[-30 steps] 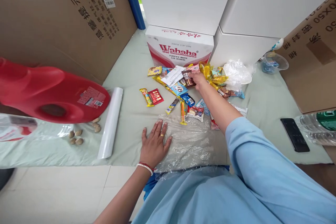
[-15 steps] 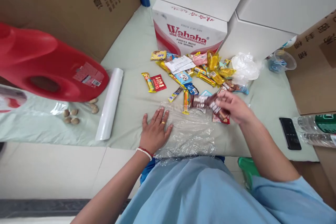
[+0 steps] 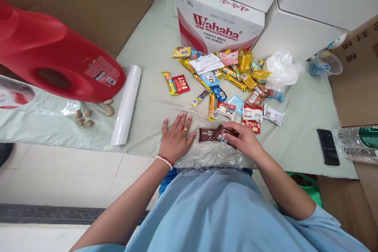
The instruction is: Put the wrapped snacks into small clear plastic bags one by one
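My left hand (image 3: 177, 138) lies flat with spread fingers on the left edge of a sheet of clear plastic film (image 3: 203, 155). Over the film, my right hand (image 3: 243, 137) pinches dark brown snack packets (image 3: 222, 133), which overlap; their exact number is hard to tell. Just beyond are a red-and-white packet (image 3: 225, 109), a light blue packet (image 3: 236, 103) and a yellow stick packet (image 3: 212, 107). To the right of these sit a white-and-red packet (image 3: 252, 113) and a white packet (image 3: 274, 115).
A heap of wrapped snacks (image 3: 233, 71) lies before the Wahaba-style white carton (image 3: 220, 27). On the left are a white film roll (image 3: 126, 106), several brown nuts (image 3: 84, 118) and a red jug (image 3: 62, 63). A phone (image 3: 328, 147), bottles (image 3: 357, 138) and a plastic cup (image 3: 326, 65) are at right.
My right hand has moved toward me and left, bringing the brown packets from the snack heap down onto the film. My left hand stays flat on the film. The view has shifted slightly.
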Demonstrator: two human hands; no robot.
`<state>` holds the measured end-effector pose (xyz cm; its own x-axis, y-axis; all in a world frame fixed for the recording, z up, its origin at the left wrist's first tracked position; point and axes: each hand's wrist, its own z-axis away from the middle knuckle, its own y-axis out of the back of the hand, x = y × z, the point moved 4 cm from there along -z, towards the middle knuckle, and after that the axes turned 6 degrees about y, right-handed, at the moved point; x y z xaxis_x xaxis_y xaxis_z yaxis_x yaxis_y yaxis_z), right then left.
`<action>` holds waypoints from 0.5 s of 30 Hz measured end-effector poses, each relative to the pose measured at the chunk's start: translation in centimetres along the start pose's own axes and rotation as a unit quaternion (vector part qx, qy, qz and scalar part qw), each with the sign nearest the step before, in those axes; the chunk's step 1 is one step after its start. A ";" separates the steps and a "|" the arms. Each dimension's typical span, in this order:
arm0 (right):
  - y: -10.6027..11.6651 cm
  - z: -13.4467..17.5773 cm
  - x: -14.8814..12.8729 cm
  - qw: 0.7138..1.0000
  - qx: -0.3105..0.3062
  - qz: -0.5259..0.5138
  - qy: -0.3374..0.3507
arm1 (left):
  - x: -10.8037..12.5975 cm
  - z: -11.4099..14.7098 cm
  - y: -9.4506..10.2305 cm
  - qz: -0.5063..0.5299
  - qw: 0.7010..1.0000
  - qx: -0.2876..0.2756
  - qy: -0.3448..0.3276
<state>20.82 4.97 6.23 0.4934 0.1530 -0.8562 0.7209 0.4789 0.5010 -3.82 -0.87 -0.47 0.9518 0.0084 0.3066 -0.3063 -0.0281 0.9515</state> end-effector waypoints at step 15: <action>-3.7 -1.9 0.3 0.951 -0.070 0.278 0.121 | 0.1 0.0 0.2 0.003 1.000 0.003 0.003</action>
<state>17.37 4.91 3.89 0.6410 0.6014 -0.4769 0.3020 0.3736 0.8771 -3.77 -0.92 -0.22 0.9498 0.0144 0.3127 -0.3121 -0.0334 0.9495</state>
